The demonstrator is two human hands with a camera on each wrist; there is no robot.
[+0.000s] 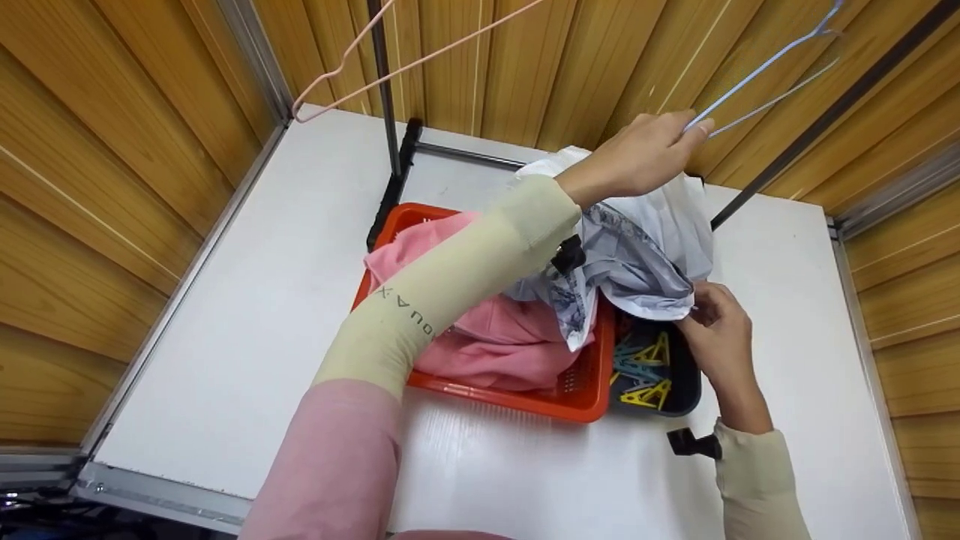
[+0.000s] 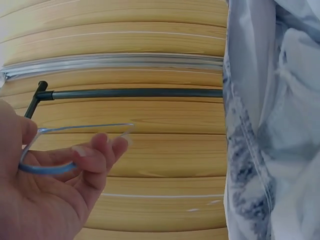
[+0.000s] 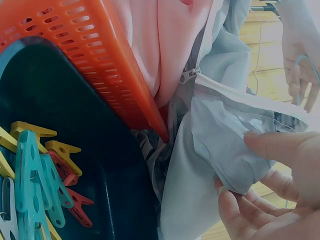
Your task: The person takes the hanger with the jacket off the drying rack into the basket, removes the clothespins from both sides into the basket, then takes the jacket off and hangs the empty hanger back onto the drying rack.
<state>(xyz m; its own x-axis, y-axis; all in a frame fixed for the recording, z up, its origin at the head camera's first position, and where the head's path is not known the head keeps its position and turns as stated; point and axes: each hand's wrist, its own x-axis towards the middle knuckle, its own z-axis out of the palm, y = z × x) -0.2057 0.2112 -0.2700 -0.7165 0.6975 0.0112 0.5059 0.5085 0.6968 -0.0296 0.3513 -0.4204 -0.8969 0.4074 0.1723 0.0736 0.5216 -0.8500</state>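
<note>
My left hand reaches across and grips a blue wire hanger, which slants up to the right. In the left wrist view the fingers curl round the hanger's blue wire. Below that hand a pale grey-white zippered garment with a dark patterned strip drapes over the basket's right side. My right hand pinches the garment's edge between thumb and fingers. In the right wrist view a zip pull shows near the held part. My left forearm hides part of the garment.
Pink clothing fills a red-orange basket. Against its right side stands a dark bin with several clothespins. A pink hanger hangs at upper left, between dark rack poles. Wood-patterned walls enclose the white surface.
</note>
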